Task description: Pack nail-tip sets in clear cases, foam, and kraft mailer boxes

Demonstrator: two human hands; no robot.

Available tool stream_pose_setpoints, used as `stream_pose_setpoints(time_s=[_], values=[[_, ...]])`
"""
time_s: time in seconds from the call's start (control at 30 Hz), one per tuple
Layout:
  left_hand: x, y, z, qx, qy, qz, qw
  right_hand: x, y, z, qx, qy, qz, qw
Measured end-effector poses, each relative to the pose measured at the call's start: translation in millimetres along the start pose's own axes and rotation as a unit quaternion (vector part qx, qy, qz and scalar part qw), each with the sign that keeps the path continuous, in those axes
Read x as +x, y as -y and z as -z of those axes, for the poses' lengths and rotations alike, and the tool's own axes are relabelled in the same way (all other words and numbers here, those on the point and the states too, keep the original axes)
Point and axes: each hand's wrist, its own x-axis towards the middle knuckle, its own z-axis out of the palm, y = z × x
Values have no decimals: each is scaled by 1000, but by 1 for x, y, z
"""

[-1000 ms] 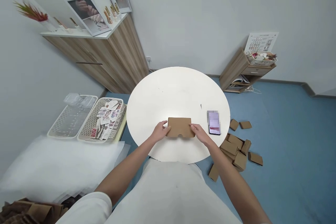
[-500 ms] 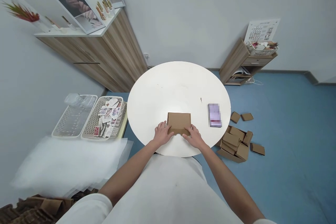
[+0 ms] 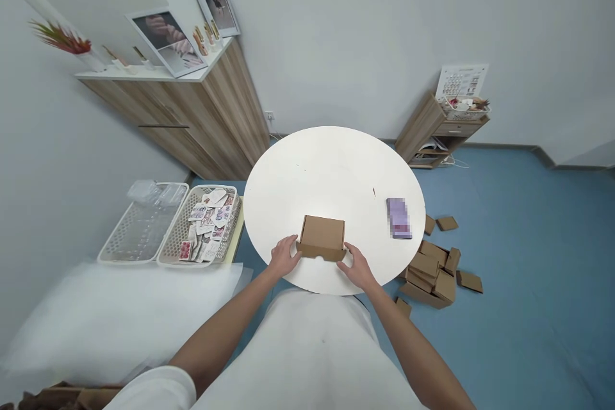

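Note:
A small brown cardboard box [image 3: 323,232] lies on the white round table [image 3: 331,160] near the edge closest to me. Its lid is down, and a front flap with a small notch faces me, tilted outward. My left hand [image 3: 284,256] holds the near left corner, thumb and fingers to either side of the flap's end. At the near right corner, my right hand [image 3: 358,268] holds the flap's other end in the same way. What is inside the box is hidden.
A blurred purple packet [image 3: 398,218] lies on the table's right side. Several folded boxes fill a carton [image 3: 427,295] on the floor at right. To the left stand a basket of cards [image 3: 166,257] and a basket of clear plastic [image 3: 108,255], with white sheets [image 3: 120,314] nearer me.
My thumbs have come off the box top, and both hands now sit at its near corners. The front flap shows more, angled outward. The camera view has shifted a little.

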Motion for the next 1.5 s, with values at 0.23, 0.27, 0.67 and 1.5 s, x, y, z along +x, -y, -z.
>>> stream_pose_setpoints(time_s=[0.23, 0.27, 0.67, 1.5], values=[[0, -2, -5, -41, 32, -54, 997, -7, 7, -17, -15, -21, -2, 1000], [-2, -2, -5, -50, 24, -58, 997, -9, 8, -19, -13, -28, 1, 1000], [12, -7, 22, -119, -58, -56, 990, 9, 43, -1, 26, -85, 11, 996], [15, -11, 37, -117, -66, -116, 984, 24, 55, 10, 88, -90, -5, 992]])
